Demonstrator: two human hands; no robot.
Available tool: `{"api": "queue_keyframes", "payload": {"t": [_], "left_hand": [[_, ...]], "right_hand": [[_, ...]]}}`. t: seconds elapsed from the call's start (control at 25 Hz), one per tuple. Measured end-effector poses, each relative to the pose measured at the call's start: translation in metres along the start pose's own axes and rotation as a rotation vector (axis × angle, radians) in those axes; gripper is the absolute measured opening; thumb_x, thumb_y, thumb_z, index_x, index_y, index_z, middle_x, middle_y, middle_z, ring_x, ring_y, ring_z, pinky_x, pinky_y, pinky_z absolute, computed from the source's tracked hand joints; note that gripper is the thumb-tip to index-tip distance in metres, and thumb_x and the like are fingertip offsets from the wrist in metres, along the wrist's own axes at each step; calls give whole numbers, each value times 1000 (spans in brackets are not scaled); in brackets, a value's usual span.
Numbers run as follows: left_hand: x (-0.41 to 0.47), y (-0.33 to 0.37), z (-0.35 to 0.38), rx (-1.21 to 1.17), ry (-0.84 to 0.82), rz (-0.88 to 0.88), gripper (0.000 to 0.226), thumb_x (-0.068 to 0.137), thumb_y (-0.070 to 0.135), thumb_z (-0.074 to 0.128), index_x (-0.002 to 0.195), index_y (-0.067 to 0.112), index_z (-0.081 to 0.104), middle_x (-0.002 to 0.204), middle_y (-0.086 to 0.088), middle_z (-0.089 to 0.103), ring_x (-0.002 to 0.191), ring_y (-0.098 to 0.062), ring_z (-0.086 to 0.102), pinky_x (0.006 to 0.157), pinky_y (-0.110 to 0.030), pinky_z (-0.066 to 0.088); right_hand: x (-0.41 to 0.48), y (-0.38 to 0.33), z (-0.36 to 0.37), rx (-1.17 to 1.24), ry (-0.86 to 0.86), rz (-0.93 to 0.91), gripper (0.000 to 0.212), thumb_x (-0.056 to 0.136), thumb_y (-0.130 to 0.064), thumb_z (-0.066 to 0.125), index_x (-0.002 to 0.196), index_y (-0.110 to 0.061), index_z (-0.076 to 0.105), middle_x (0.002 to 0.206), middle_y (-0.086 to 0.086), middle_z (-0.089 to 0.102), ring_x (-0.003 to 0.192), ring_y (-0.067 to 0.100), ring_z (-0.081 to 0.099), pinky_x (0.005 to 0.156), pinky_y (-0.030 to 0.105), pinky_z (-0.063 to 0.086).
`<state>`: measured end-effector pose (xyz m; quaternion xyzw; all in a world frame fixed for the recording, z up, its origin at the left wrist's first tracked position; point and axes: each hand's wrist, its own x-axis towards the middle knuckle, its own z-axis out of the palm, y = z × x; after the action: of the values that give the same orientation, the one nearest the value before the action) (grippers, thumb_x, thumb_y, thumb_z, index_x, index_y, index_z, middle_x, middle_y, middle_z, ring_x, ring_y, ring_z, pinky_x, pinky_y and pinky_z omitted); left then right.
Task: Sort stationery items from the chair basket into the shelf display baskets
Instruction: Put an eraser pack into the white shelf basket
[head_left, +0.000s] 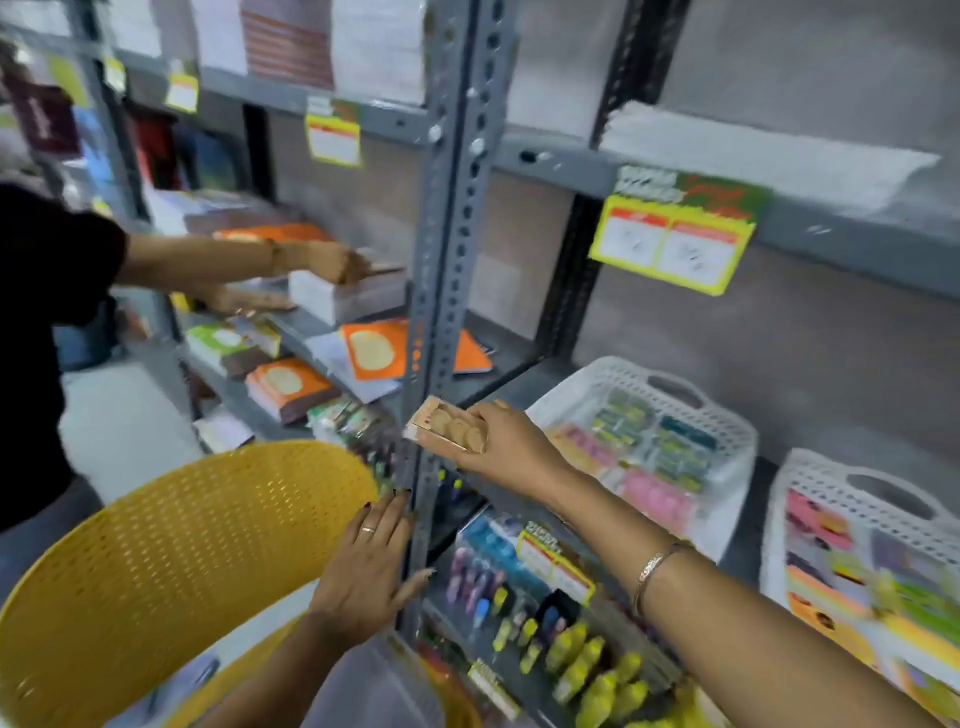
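One small tan packet is pinched in her right hand, carried beside the upright toward the white shelf basket; left hand spread empty. Next move, I'd judge: lower it among matching items.

Your right hand reaches forward, arm extended, fingers pinched closed; your left hand sits lower and nearer you, palm down, fingers spread.

Grey shelf carries two white baskets.
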<state>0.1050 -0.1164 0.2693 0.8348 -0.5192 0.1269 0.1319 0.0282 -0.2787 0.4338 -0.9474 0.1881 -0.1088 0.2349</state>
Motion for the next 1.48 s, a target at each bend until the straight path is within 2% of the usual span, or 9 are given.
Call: {"api": "queue_keyframes", "payload": {"t": [0.44,0.56,0.64,0.72,0.8,1.0,1.2,1.4,1.48], "left_hand": [[126,99,-30,-34,97,392,75,93,63,18,129,4,49,143,-16,38,133,-27,26,105,-43,18],[138,110,-23,-51,34,446,75,94,63,18,130,5,48,145,-16,36,135,-28,26,106,-45,16],[142,112,-19,-54,-10,453,75,94,63,17,132,6,45,145,-16,37,136,-29,25,107,-44,14],[143,113,-15,-74,-41,453,77,93,64,15,134,6,44,144,-15,37,136,-29,26,110,-42,13],[144,112,-13,-99,-62,454,80,91,67,12,136,8,42,145,-14,37,135,-27,27,111,-41,18],[143,111,-14,-116,-74,458,87,87,71,7,140,9,38,146,-12,35,135,-27,29,108,-46,15],[142,112,-17,-164,-70,456,89,85,74,9,141,11,36,146,-12,35,134,-28,30,107,-42,13],[141,113,-18,-163,-75,453,87,86,73,8,137,11,42,140,-13,44,128,-29,40,105,-44,18],[140,113,-19,-156,-66,450,87,85,73,8,137,11,43,140,-13,45,128,-29,40,105,-44,18]], "right_hand": [[-68,118,-108,-123,67,320,55,73,-57,65,100,-10,53,97,4,57,84,22,52,62,29,36],[-84,140,-96,-150,-29,378,40,66,-57,64,76,-24,45,86,1,51,82,21,46,54,28,30],[-91,149,-84,-156,-95,399,32,71,-50,65,80,-27,45,84,-3,46,87,19,45,57,27,34],[-93,156,-74,-157,-118,380,74,65,-68,59,116,-15,49,107,4,58,97,23,53,75,32,48],[-92,162,-65,-199,-130,370,104,55,-86,48,129,-14,41,120,10,60,101,27,58,85,36,52],[-90,160,-65,-213,-202,362,85,76,-60,59,137,-9,30,128,16,54,108,30,55,87,32,48],[-85,166,-58,-331,-329,409,59,89,-24,55,135,-2,26,117,21,52,94,29,49,57,27,33],[-85,168,-54,-378,-303,376,53,89,-26,53,133,-8,29,129,17,50,113,31,50,67,30,39],[-84,168,-53,-408,-299,373,53,88,-23,54,133,-7,30,134,17,44,119,31,46,82,36,43]]}}
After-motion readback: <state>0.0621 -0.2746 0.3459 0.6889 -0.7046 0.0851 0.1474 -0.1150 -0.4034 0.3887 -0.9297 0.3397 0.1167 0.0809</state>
